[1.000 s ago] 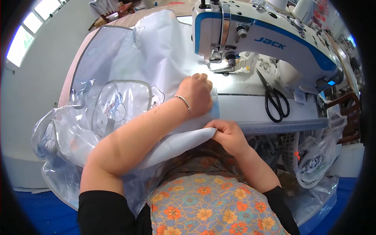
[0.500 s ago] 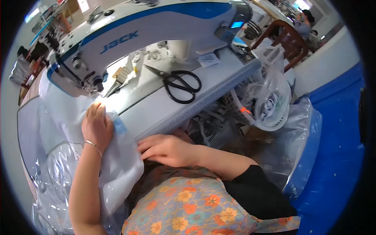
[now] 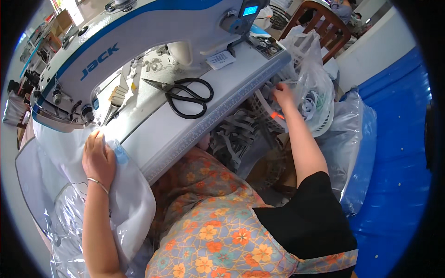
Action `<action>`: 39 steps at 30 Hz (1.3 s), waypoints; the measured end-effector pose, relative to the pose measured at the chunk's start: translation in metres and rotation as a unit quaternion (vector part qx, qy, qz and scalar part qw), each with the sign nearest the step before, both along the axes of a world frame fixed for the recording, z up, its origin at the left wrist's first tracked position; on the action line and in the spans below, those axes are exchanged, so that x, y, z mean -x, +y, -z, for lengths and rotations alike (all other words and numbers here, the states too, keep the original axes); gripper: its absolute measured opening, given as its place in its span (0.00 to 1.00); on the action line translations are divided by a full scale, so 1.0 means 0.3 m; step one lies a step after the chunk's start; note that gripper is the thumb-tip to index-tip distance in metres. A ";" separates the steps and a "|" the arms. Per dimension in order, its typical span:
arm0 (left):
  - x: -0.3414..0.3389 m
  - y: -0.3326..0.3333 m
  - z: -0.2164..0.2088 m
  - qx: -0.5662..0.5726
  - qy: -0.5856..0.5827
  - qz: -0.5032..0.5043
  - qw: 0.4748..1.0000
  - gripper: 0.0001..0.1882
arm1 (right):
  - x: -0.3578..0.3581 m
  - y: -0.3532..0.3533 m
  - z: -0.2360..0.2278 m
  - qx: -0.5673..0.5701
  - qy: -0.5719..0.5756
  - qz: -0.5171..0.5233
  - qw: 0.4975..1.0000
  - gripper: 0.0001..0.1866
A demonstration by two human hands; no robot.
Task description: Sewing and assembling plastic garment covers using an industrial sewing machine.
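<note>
Left hand (image 3: 98, 160) flat, open on white fabric (image 3: 132, 204), right hand (image 3: 282, 94) reaching into basket (image 3: 271, 111), grip hidden

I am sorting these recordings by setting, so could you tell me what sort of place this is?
Most likely a garment sewing workshop: an industrial sewing machine stands on a white work table with black scissors, and the left hand rests on white fabric.

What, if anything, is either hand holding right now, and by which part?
Left hand presses flat on the white fabric; right hand reaches into a basket, grip unclear.
</note>
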State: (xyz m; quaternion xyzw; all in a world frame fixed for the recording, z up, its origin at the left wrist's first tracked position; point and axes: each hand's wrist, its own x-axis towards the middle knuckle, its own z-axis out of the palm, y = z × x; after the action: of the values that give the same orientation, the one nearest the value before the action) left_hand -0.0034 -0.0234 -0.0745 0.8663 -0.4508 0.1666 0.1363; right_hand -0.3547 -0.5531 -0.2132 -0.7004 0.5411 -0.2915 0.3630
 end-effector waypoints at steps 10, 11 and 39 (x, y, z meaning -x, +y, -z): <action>0.007 0.003 -0.011 -0.032 0.005 -0.033 0.999 0.18 | -0.016 0.133 -0.004 0.046 0.095 -0.062 0.993 0.13; 0.009 0.002 -0.013 -0.023 0.011 -0.021 0.999 0.18 | -0.014 0.142 -0.027 0.037 0.112 -0.056 0.991 0.15; 0.003 0.006 -0.006 -0.007 0.009 -0.006 1.000 0.21 | -0.533 -0.055 -0.453 0.421 0.081 -0.059 0.901 0.11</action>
State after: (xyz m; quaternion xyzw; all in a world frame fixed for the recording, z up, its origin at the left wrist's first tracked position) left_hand -0.0044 -0.0216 -0.0726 0.8712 -0.4459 0.1562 0.1334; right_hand -0.1948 -0.5698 -0.0773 -0.8399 0.3528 -0.4124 0.0055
